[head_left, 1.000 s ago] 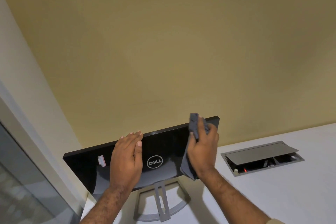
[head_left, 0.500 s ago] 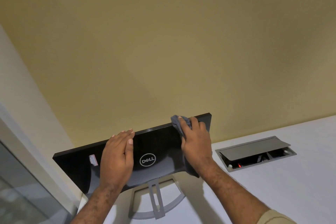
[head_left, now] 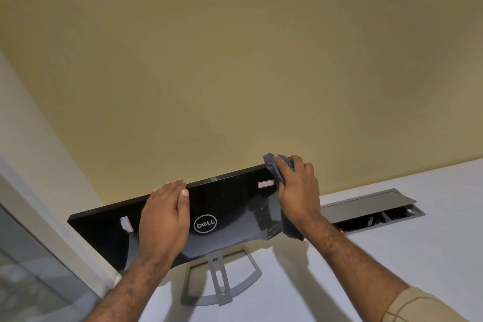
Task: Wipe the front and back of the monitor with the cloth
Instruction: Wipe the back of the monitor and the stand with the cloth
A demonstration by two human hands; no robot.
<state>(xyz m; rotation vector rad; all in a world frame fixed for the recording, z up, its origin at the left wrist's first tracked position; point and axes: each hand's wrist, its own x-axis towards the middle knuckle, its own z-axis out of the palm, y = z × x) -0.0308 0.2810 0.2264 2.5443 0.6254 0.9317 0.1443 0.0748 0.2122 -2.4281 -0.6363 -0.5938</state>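
The left hand (head_left: 164,219) rests flat, fingers straight, steadying the glossy black monitor (head_left: 230,206) on the white desk (head_left: 418,256); the right hand (head_left: 298,191) grips the grey cloth (head_left: 273,165) at its upper corner; light, overlapping strokes would suit.

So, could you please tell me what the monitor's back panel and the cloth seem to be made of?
The black monitor back panel looks like glossy hard plastic: it mirrors the hands and light. The grey cloth looks like soft, matte woven fabric, perhaps microfibre: it bunches and folds.

White desk (head_left: 392,269), open cable box (head_left: 376,213)
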